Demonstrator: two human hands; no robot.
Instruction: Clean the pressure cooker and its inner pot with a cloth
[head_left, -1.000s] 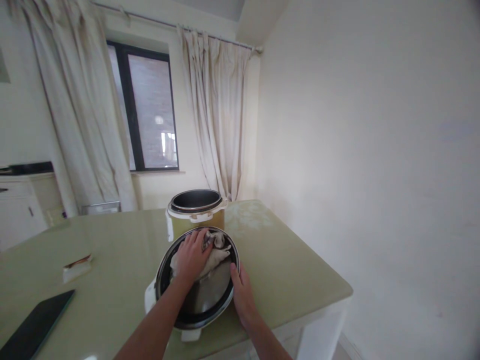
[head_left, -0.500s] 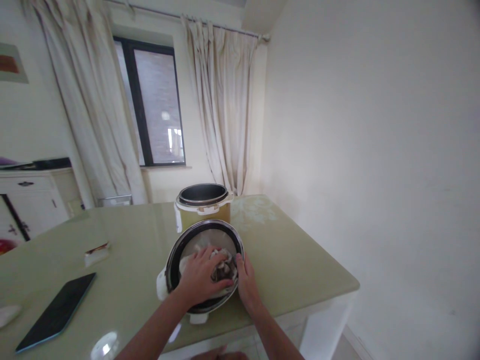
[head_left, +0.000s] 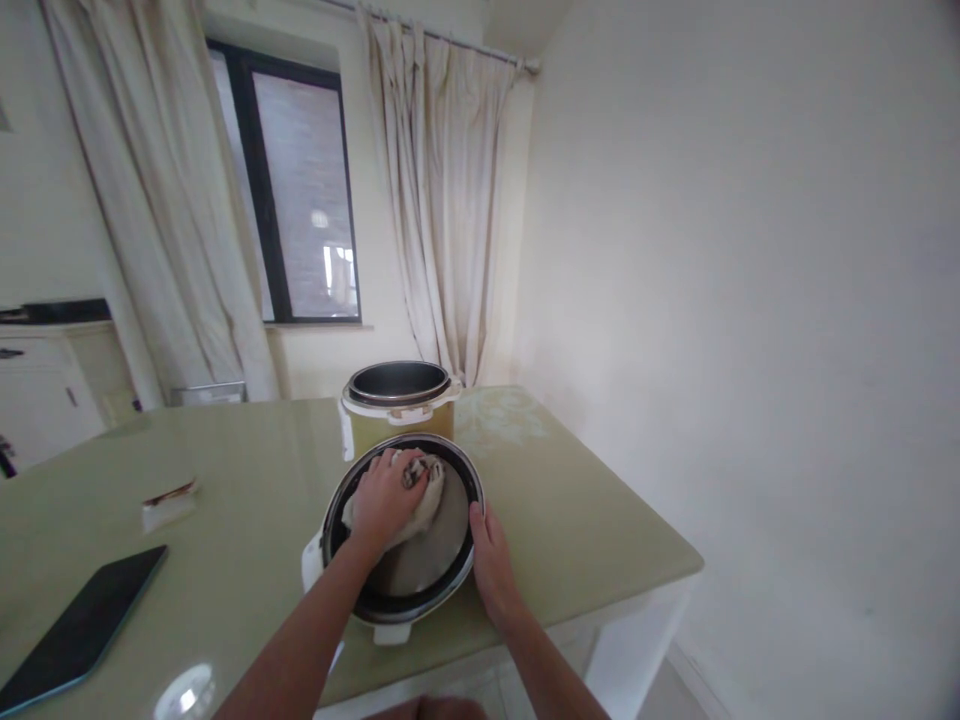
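A round cooker lid [head_left: 439, 545] lies upside down on the green table [head_left: 570, 520], its metal inner plate facing up. My left hand [head_left: 382, 497] presses a crumpled white cloth [head_left: 429, 492] onto the far left part of the plate, fingers closed over the cloth. My right hand [head_left: 487, 560] holds the lid's right rim, fingers curled against it. Just behind the lid stands the cooker body [head_left: 396, 408], olive-sided with a white rim and a dark inner pot, uncovered.
A dark tablet [head_left: 79, 628] lies at the near left of the table, with a small white packet [head_left: 170, 503] beyond it. The wall runs along the right, past the table's right edge. Curtains and a window stand behind; a white cabinet [head_left: 37, 400] is at far left.
My left hand moved the cloth from the near right of the lid's plate back to its far left part. My right hand stayed on the rim.
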